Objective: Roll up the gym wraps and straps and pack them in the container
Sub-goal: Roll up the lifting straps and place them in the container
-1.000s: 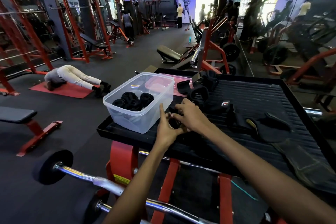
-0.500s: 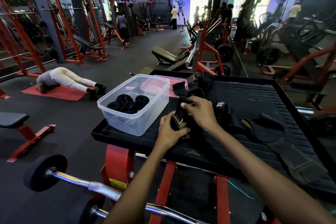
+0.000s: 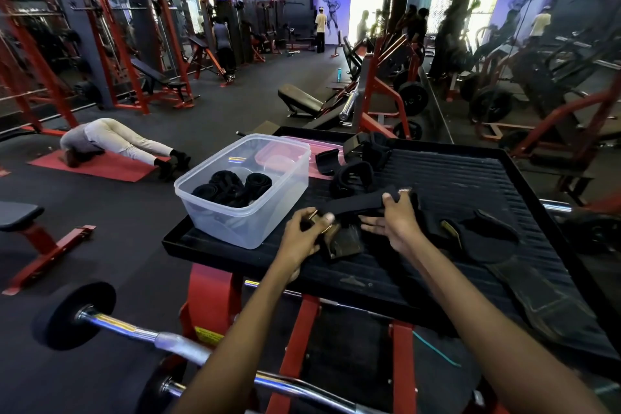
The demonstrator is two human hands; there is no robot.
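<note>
The clear plastic container [image 3: 245, 198] stands on the black ribbed platform [image 3: 470, 178] and holds several rolled black wraps [image 3: 232, 188]. The left hand [image 3: 302, 235] is curled around the metal-ring end of a black strap [image 3: 359, 207], just right of the container. The right hand [image 3: 395, 222] pinches the strap's flat length between thumb and partly extended fingers; further unrolled straps [image 3: 356, 165] lie behind.

Black strap [image 3: 363, 207], clear container [image 3: 245, 185] of black rolls [image 3: 232, 188], black ribbed tray [image 3: 470, 185], red frame [image 3: 208, 296].
</note>
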